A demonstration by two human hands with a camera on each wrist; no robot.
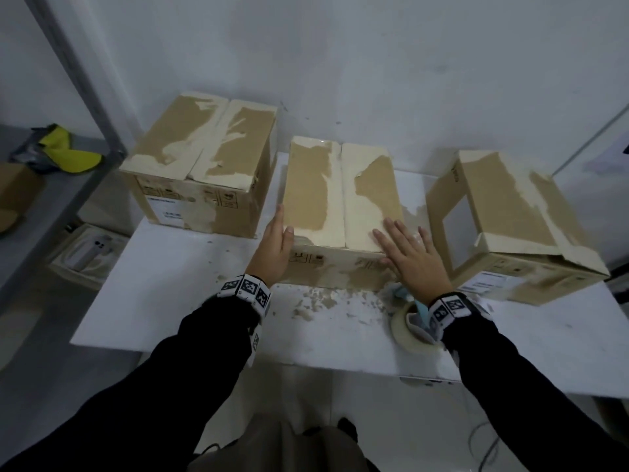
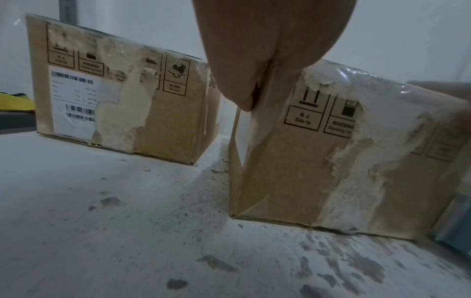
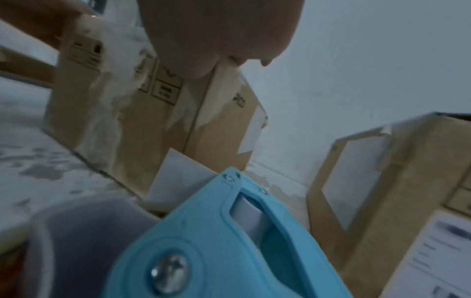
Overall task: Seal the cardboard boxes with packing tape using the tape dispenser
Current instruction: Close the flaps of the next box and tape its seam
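Observation:
Three worn cardboard boxes stand on a white table [image 1: 190, 315]. The middle box [image 1: 340, 199] has both top flaps down. My left hand [image 1: 275, 247] lies flat against its left side, thumb on the top edge; the left wrist view shows the left hand [image 2: 254, 60] at the corner of the middle box [image 2: 344, 151]. My right hand [image 1: 408, 253] presses flat with straight fingers on the near right corner of the top. The blue tape dispenser [image 1: 413, 318] with its tape roll lies on the table under my right wrist, close up as the dispenser [image 3: 229, 242] in the right wrist view.
The left box [image 1: 200, 158] stands closed at the back left. The right box [image 1: 510, 219] lies tilted with a loose flap at the right. Torn paper scraps [image 1: 320, 298] litter the table front. A grey shelf [image 1: 51, 185] with a yellow item stands left.

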